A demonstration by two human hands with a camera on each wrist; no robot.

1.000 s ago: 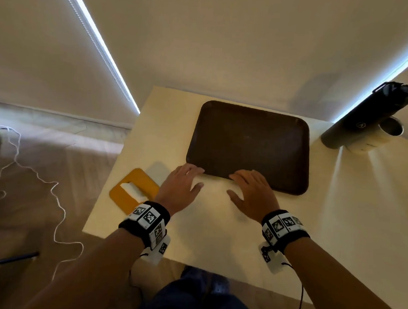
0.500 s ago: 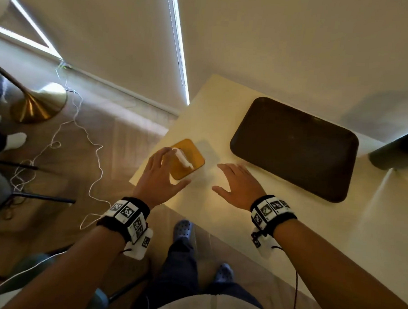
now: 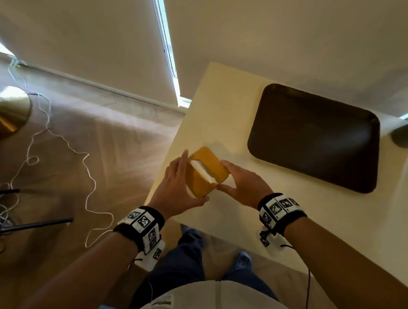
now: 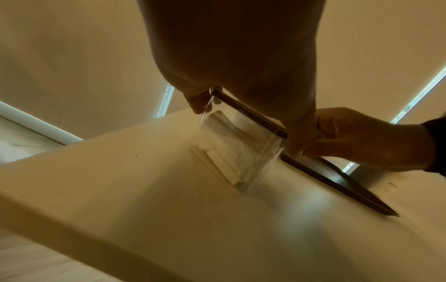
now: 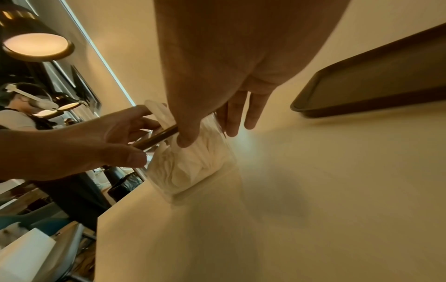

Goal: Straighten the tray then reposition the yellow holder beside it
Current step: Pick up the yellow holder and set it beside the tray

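From the head camera I have both hands on the yellow holder (image 3: pixel 206 172), which sits near the table's (image 3: pixel 290 206) left edge, between my palms. My left hand (image 3: pixel 175 190) cups its outer side with fingers up along the edge and thumb tucked at the near corner; my right hand (image 3: pixel 242 184) closes on the opposite side. I judge a two-sided hold suits a tall, light box that could tip. The brown tray (image 3: pixel 315 136) lies beyond and to the right of my right hand, well apart from the holder, its edges roughly in line with the table, so I take the straightening as done and the holder move as the step in hand.

The left wrist camera shows the holder's clear walls (image 4: pixel 231 145) with white napkins (image 4: pixel 222 137) folded inside and a dark-looking top frame under my fingers. My left thumb and fingers pinch that rim, and the right hand (image 4: pixel 357 139) grips the far end. The base looks close to the table; whether it touches I cannot tell.

The right wrist camera shows my right thumb (image 5: pixel 185 133) pressing the napkin-filled wall while two fingers reach down its far side, and the left hand (image 5: pixel 101 141) clamps the rim opposite.
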